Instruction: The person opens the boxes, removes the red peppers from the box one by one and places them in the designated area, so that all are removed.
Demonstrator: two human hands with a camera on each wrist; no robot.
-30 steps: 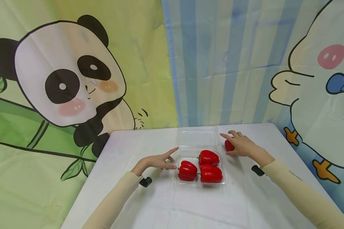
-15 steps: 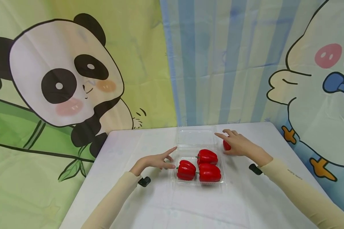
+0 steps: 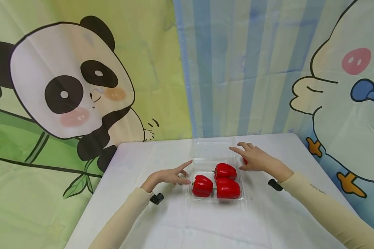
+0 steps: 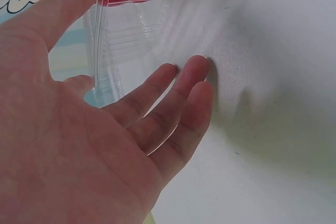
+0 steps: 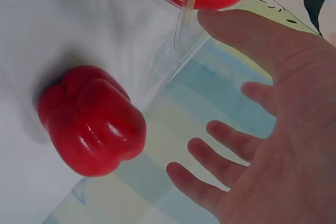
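A clear plastic clamshell box [image 3: 190, 200] lies with its lid [image 3: 214, 150] laid back behind it. Inside are a red bell pepper [image 3: 202, 186] at the left and two more at the right, a rear red bell pepper [image 3: 225, 171] and a front red bell pepper [image 3: 228, 188]. My left hand [image 3: 169, 175] is spread at the box's left side, thumb at the rim. My right hand [image 3: 258, 158] is spread by its right side; in the right wrist view its thumb is at the rim. A loose red bell pepper [image 5: 94, 124] sits apart from those fingers, mostly hidden in the head view.
A white-covered table [image 3: 224, 224] bears everything. Behind it hangs a printed curtain [image 3: 227, 69] with a panda and a white bird. A small black device [image 3: 157, 198] is on the left wrist, another black device [image 3: 275, 185] on the right.
My right hand has shifted left toward the box and now covers more of the loose bell pepper. My left hand and the peppers in the box have stayed in place.
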